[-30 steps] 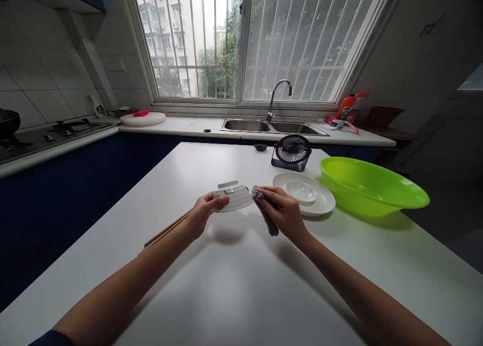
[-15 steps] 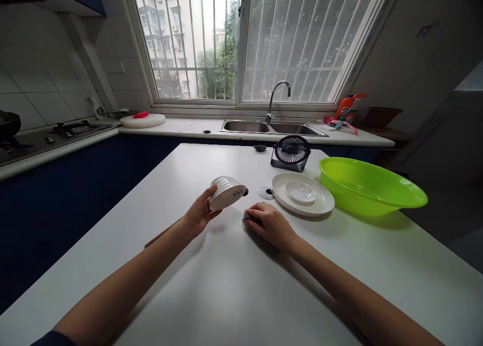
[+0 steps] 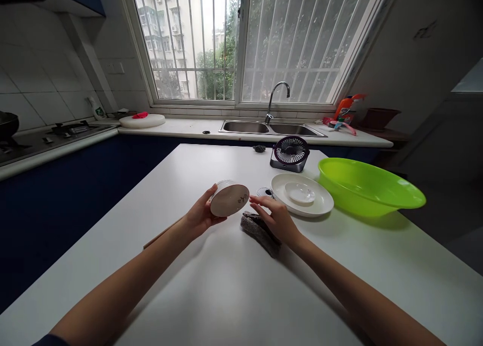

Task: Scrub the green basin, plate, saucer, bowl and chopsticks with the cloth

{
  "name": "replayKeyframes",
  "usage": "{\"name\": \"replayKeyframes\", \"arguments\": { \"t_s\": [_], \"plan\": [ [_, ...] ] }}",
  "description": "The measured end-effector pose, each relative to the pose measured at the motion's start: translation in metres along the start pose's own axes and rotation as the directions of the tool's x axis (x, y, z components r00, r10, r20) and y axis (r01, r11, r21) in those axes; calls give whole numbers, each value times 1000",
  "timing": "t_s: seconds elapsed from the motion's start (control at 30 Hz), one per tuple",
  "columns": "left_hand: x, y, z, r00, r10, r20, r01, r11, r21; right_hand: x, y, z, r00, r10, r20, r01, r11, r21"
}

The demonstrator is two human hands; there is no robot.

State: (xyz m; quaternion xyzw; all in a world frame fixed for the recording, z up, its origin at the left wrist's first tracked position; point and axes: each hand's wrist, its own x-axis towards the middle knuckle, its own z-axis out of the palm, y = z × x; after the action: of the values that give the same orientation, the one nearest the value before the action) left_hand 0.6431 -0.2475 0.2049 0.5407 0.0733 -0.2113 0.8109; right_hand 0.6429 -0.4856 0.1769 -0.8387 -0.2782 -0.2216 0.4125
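Note:
My left hand (image 3: 199, 216) grips a small white bowl (image 3: 229, 200) by its rim and holds it tilted above the white table (image 3: 211, 295), its inside facing me. My right hand (image 3: 277, 219) hovers just right of the bowl with fingers spread and nothing in it. A dark grey scouring cloth (image 3: 257, 229) lies on the table directly under and left of that hand. Wooden chopsticks (image 3: 160, 233) lie on the table beneath my left wrist.
A white plate (image 3: 319, 207) carrying a small saucer (image 3: 300, 191) sits right of my hands, a green basin (image 3: 370, 187) beyond it. A small round lid (image 3: 264, 192), a desk fan (image 3: 290, 153), and a sink (image 3: 269, 128) under the window stand further back.
My right hand set the cloth down on the table, let go and lifted with fingers open. My left hand turned the bowl so its inside faces me.

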Motion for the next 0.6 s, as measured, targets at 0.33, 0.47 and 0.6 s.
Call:
{"name": "replayKeyframes", "arguments": {
  "t_s": [0.33,0.47,0.6],
  "plan": [
    [2,-6,0,995,-74,71,74,997,-1,0,-2,7,971,237,29,-236,934,268],
    [-1,-6,5,994,-43,102,40,999,23,1,-4,9,981,193,-33,-182,961,209],
    [-3,-5,11,994,-23,108,15,997,72,3,-8,8,979,182,-91,-168,975,147]
  ]
}}
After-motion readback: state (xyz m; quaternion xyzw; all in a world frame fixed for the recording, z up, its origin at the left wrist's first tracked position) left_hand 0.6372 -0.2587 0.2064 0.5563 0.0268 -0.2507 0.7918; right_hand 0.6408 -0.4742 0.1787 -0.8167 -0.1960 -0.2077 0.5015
